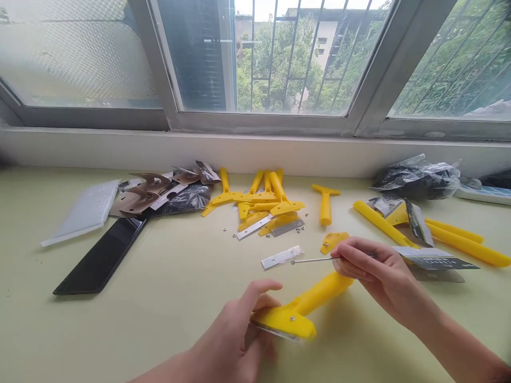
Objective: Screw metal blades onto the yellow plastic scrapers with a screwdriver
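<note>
One window (259, 123), showing three panes, spans the back above one pale green table (151, 330). Two hands work over the table's near side: the left hand (239, 324) is curled around the head of one yellow scraper (299, 308), with one finger arched above it, while the right hand (371, 266) has thumb and fingers pinched together; whether it also touches the scraper's handle end, I cannot tell. That scraper is held at the front, just right of centre, its handle slanting up to the right. At left lie one black slab (101, 258), one whitish pouch (83, 213) and a heap of packaging (147, 194) too tangled to count. One dark-filled clear bag (417, 178) sits at the back right, behind three long yellow bars (383, 223). At the back centre is a cluster of yellow handles (279, 191), at least four, overlapping; one lone handle (325, 206) lies apart to their right. Three flat blades (282, 257) are visible, plus one small yellow plate (335, 242), one thin metal rod (315, 260) gripped in the right hand, and at least five tiny metal pieces (303, 228).
</note>
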